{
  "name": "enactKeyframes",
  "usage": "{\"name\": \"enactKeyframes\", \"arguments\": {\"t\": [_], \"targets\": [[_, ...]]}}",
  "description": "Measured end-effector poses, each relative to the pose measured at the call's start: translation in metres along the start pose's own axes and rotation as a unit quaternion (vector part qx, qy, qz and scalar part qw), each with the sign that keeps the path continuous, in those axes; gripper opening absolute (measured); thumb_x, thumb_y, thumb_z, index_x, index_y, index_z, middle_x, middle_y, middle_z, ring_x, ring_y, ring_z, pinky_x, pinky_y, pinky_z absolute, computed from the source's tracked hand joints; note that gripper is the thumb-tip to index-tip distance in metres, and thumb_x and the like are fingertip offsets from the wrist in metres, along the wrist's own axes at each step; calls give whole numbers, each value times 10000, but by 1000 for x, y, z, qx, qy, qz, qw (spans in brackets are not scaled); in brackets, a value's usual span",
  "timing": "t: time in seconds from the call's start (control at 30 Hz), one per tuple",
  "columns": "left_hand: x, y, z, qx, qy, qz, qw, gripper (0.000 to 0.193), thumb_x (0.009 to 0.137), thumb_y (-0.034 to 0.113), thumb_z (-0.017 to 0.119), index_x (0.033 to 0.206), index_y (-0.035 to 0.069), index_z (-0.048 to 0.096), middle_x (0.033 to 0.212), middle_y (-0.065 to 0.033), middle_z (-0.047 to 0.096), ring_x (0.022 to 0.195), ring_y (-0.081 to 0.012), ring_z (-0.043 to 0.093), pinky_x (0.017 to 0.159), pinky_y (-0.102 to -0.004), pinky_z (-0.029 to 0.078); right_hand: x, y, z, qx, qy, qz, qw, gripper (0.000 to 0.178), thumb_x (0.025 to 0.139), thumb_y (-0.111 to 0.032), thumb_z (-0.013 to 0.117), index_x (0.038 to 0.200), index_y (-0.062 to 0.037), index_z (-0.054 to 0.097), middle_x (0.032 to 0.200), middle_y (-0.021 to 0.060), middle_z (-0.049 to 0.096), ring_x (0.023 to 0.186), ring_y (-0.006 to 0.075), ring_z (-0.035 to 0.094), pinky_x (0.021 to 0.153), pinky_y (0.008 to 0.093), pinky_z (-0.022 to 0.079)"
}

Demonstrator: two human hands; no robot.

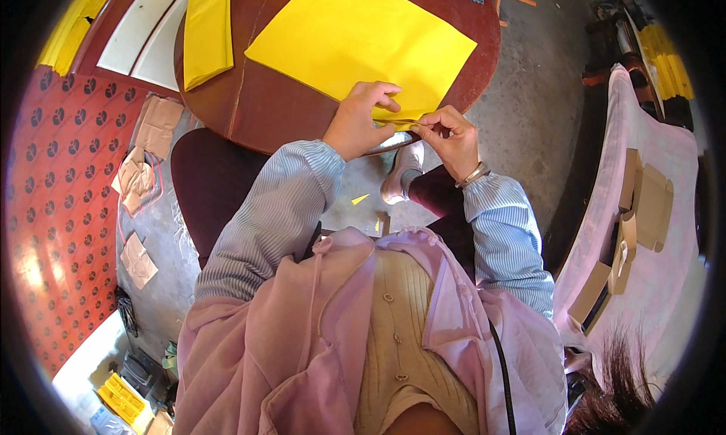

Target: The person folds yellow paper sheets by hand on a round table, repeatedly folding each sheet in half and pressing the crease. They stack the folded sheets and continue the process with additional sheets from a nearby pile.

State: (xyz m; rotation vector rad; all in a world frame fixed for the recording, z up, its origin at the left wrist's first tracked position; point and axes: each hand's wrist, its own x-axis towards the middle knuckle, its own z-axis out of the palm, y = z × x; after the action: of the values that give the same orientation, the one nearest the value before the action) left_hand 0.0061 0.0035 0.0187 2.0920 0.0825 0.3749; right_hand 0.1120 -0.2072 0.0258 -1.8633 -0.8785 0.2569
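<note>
Head view: early in the fold, left hand [357,123] and right hand [452,136] fingers pinching yellow sheet [363,38] near edge at counter [272,106] rim, rest flat.

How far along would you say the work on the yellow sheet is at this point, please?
Done: a folded yellow piece lies aside on the round table. In hand: left hand and right hand pinch the near edge of the large yellow sheet. Left: the rest lies flat, unfolded.
</note>
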Motion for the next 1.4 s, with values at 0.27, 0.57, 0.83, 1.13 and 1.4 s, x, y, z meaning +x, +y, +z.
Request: {"name": "enactKeyframes", "arguments": {"t": [0.27,0.57,0.83,1.13,1.4], "targets": [[1,0,12,-27,63,-81,994,449,876,69,802,1299,42,651,1215,-135,741,1060,-256,741,963,-351,575,-2,-6,-1,-6,-1,10,1000,172,857,-37,869,996,-11,771,892,49,694,728,113,635,648,267,513],[3,-3,8,-37,44,-88,994,404,909,93,777,1291,32,657,1214,-152,736,1059,-254,749,988,-352,562,-1,-2,-2,-12,-8,-36,999,166,864,-57,864,1002,-9,786,869,64,704,719,130,639,649,271,515],[0,1,-4,6,-21,-6,1000,599,829,38,770,1398,107,595,1225,-104,743,1274,-310,638,1033,-381,566,0,-1,-1,15,-3,5,1000,155,869,-60,874,965,-1,768,888,42,702,733,99,629,653,257,503],[1,2,-4,6,-42,-26,999,677,803,31,797,1432,122,563,1238,-87,742,1328,-331,577,1057,-397,572,0,-2,0,19,-5,-1,1000,154,872,-50,869,974,0,766,899,44,702,747,101,638,669,253,512],[0,2,1,17,-15,-1,1000,622,799,47,797,1388,112,606,1183,-77,768,1291,-324,592,1013,-407,569,0,-2,1,18,0,-2,1000,158,863,-48,872,969,1,767,890,47,702,736,102,640,662,254,513]]}}
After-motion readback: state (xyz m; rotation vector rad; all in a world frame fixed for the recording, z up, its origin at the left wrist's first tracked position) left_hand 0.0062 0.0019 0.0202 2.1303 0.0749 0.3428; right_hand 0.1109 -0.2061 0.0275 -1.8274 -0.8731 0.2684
